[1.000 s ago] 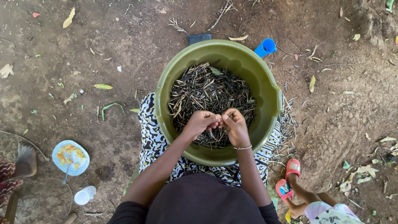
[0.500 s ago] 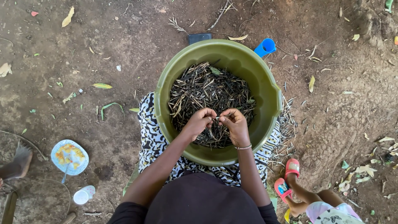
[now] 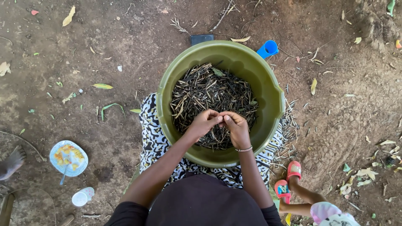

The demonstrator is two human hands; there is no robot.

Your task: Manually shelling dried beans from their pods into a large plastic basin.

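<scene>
Hands meet over the near half of a green basin set on a patterned black-and-white cloth on bare dirt ground. Left hand and right hand touch at the fingertips, both pinched on a thin dark pod; the pod itself is too small to make out clearly. A bead bracelet sits on the right wrist. Directly beneath lies the heap of dark dried pods, filling the basin floor. Another person's foot in a pink sandal stands just right of the cloth. Further left: plate with food, small white cup. Beyond the basin's far rim: blue cup, dark flat object.
</scene>
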